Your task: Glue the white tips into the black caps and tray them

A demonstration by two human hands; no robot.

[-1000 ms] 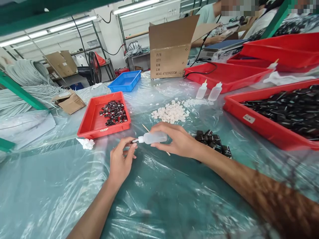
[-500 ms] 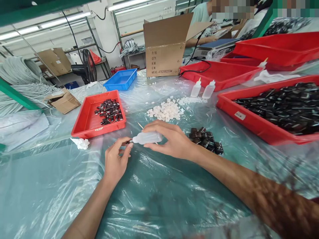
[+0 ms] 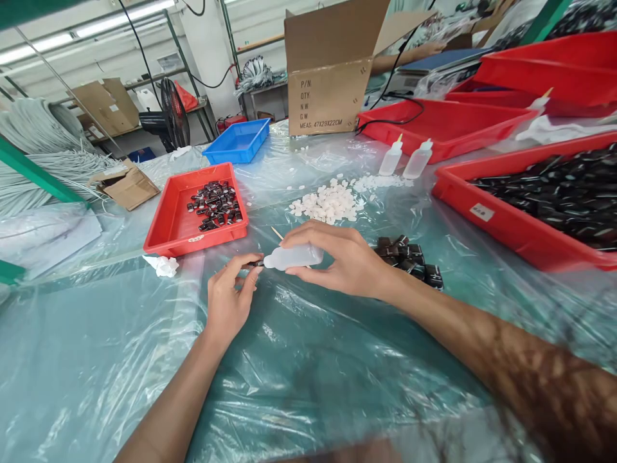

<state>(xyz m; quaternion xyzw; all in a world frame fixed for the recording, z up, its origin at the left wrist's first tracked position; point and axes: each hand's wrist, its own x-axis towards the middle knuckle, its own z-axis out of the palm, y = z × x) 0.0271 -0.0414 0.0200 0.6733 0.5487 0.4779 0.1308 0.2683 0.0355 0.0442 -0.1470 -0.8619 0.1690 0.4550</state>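
Head camera view: two bare hands meet above a green surface covered in clear plastic sheeting. On the left, the left hand has its grip pinched nearly closed, thumb and fingertips around a small dark piece. The right hand has its grip curled around a translucent squeeze bottle, tipped on its side with its narrow end towards that piece; whether they touch cannot be told. A thin wooden stick shows just behind the bottle. Beyond the hands is a loose heap of small white pieces. Left of it, a red tray holds more dark pieces. Near the right forearm lies a cluster of shiny black blocks. Farther back, two similar bottles stand upright, side by side.
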